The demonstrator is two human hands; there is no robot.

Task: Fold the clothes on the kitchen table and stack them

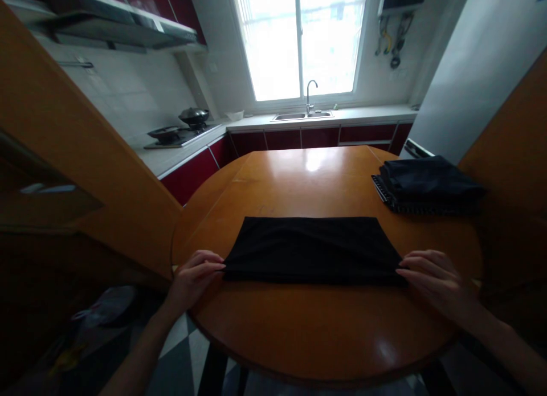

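A black cloth (310, 249), folded into a long flat band, lies across the wooden table (316, 322) in front of me. My left hand (194, 279) pinches its near left corner between thumb and fingers. At the opposite end, my right hand (436, 279) grips the near right corner the same way. The cloth looks fairly smooth, with layers showing along its near edge. What kind of garment or fabric piece it is, I cannot tell.
A stack of dark folded cloths (429, 185) sits at the table's right rear. Beyond are a counter with a sink (303, 115), a stove (183, 137) with a lidded pan (194, 115), and a pale fridge (448, 71). A wooden door (98, 139) stands at left.
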